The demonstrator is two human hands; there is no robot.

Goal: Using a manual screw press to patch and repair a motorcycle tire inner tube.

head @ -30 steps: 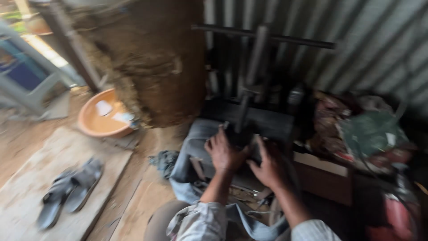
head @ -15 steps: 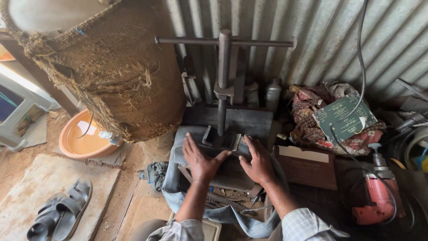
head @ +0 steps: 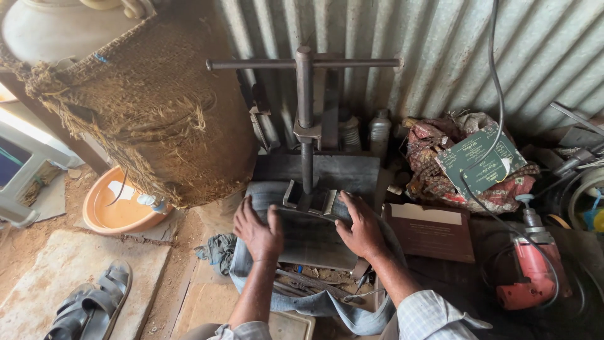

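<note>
At centre frame, low down, both hands press flat on a dark rubber sheet point(head: 308, 236) laid on the base plate of a screw press point(head: 305, 119). Left hand point(head: 258, 230) lies on the sheet's left edge, fingers spread wide, gripping nothing; right hand point(head: 360, 226) likewise open, palm down on the right edge. It looks like the two hands pin the sheet so it sits square under the press foot point(head: 309, 198), which touches its upper edge. A grey tube point(head: 327, 305) curls under and around the plate, toward lower centre. Left of centre hangs a burlap-wrapped drum point(head: 157, 113), with an orange basin point(head: 119, 208) below it. Sandals point(head: 88, 305) at lower left, red drill point(head: 531, 271) at lower right, green book point(head: 481, 157) on rags at right.
</note>
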